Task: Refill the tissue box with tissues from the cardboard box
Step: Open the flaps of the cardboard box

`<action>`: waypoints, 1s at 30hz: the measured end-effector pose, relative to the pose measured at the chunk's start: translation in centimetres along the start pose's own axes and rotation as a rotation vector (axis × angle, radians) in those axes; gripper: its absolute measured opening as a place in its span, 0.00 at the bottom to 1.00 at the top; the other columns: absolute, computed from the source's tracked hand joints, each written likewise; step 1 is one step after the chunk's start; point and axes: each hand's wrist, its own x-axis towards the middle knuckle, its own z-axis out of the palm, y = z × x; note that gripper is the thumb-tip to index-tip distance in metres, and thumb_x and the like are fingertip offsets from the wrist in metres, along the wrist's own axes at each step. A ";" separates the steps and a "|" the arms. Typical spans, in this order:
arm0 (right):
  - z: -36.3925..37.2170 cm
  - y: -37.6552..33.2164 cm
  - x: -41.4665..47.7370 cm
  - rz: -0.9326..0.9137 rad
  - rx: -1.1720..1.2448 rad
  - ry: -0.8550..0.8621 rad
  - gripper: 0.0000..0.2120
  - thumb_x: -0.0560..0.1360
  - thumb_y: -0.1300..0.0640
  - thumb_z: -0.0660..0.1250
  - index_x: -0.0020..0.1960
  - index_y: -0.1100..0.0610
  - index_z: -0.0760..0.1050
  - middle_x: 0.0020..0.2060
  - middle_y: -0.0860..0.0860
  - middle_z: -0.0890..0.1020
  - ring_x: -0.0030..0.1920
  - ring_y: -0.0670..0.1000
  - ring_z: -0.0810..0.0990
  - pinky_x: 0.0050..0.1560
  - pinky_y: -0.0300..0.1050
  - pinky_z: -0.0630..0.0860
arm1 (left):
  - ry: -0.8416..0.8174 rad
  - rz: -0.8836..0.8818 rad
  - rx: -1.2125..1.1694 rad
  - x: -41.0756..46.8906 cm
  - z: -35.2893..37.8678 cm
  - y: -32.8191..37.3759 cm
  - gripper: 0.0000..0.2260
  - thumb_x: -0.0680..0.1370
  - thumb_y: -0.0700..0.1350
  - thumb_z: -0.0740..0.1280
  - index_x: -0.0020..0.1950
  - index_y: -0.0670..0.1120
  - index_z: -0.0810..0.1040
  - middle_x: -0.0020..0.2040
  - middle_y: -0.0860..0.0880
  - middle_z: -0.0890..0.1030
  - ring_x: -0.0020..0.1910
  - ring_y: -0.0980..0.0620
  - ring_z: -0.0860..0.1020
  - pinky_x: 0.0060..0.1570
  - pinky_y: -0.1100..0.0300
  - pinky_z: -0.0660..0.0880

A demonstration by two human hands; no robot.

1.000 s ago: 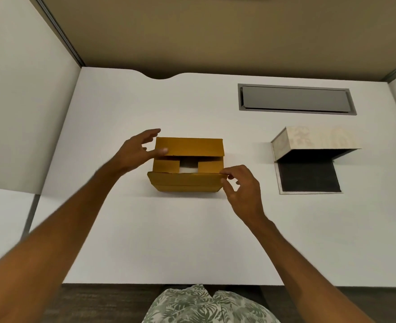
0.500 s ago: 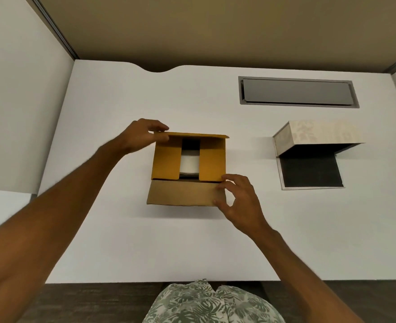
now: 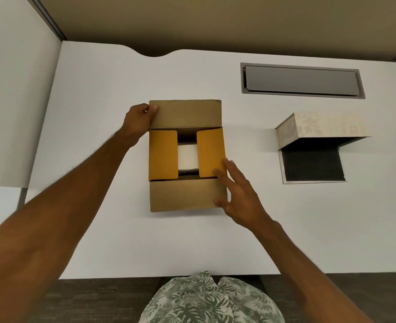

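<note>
A brown cardboard box (image 3: 185, 194) sits mid-desk with its far and near long flaps folded flat outward. Two short inner flaps still lie over the opening, and a white stack of tissues (image 3: 187, 156) shows in the gap between them. My left hand (image 3: 139, 121) pinches the left corner of the far flap. My right hand (image 3: 235, 192) rests with spread fingers on the box's right side, touching the right inner flap and the near flap. To the right stands the pale patterned tissue box (image 3: 318, 125), its lid raised over a dark empty interior (image 3: 312, 163).
The white desk (image 3: 122, 229) has a grey recessed cable hatch (image 3: 300, 81) at the back right. Partition walls stand left and right. My patterned shirt shows at the desk's near edge.
Both long flaps of the cardboard box have been swung open, far one back and near one toward me. The tissues inside came into sight. My right hand has let go and spread.
</note>
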 end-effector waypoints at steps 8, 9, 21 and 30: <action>0.4 -0.1 0.1 0.016 -0.027 0.001 0.40 0.73 0.52 0.76 0.79 0.52 0.60 0.81 0.49 0.50 0.80 0.54 0.55 0.70 0.45 0.60 | 0.206 -0.041 0.141 0.8 2.2 -0.9 0.22 0.79 0.56 0.67 0.64 0.41 0.71 0.52 0.47 0.76 0.50 0.49 0.75 0.48 0.57 0.73; 0.5 -0.1 0.1 0.015 -0.022 -0.004 0.40 0.73 0.53 0.76 0.79 0.52 0.60 0.81 0.49 0.49 0.80 0.54 0.55 0.70 0.44 0.60 | 0.214 -0.032 0.144 0.8 2.3 -1.1 0.22 0.79 0.56 0.67 0.64 0.41 0.70 0.50 0.47 0.76 0.48 0.49 0.75 0.48 0.56 0.74; -1.4 -2.5 1.7 0.195 0.098 -0.028 0.26 0.76 0.43 0.69 0.71 0.53 0.71 0.78 0.48 0.59 0.75 0.53 0.63 0.70 0.49 0.69 | 0.251 0.099 0.328 -5.5 4.4 -1.2 0.44 0.73 0.66 0.69 0.78 0.43 0.57 0.77 0.43 0.62 0.75 0.43 0.65 0.69 0.46 0.68; -1.7 -7.3 8.6 0.383 -0.312 0.075 0.45 0.67 0.29 0.70 0.72 0.55 0.60 0.70 0.58 0.65 0.66 0.59 0.71 0.50 0.55 0.78 | 0.156 0.007 0.547 -10.2 6.0 -2.1 0.56 0.65 0.59 0.79 0.81 0.48 0.46 0.78 0.42 0.56 0.76 0.39 0.60 0.67 0.40 0.70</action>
